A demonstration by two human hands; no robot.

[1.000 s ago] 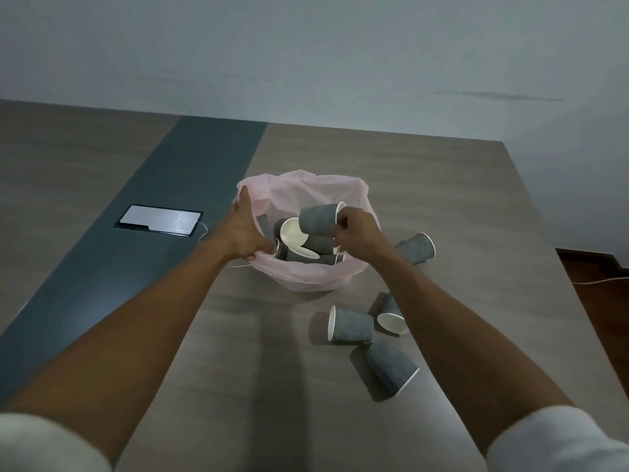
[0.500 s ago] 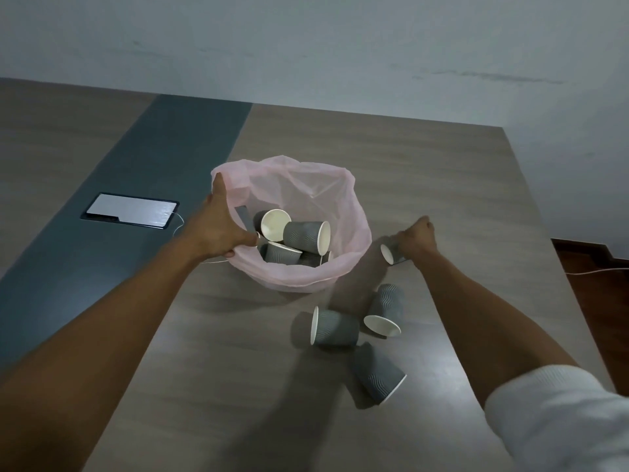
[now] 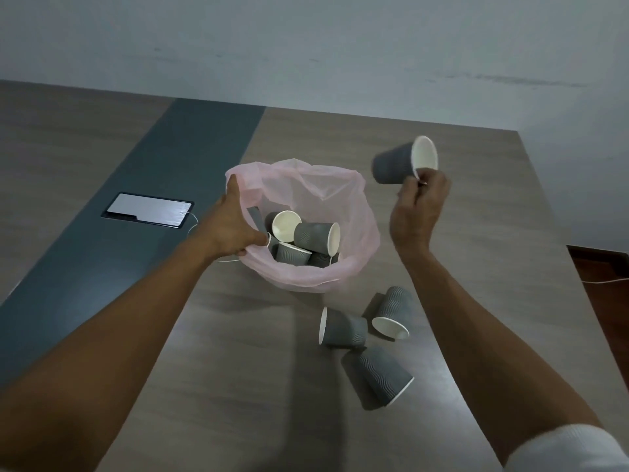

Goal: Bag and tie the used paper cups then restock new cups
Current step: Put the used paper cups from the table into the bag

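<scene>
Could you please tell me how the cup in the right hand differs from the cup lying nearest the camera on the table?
The held cup is lifted clear of the table, pinched at its rim by the right hand; the nearest cup lies on its side on the table, untouched. The held cup's white inside faces the camera; the nearest cup shows mostly its outer wall. The held cup looks motion-blurred; the nearest one is sharp. Both are grey with white rims.

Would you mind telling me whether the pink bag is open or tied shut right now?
Open. The left hand holds the pink bag by its rim, its mouth gapes wide, and cups show inside.
</scene>
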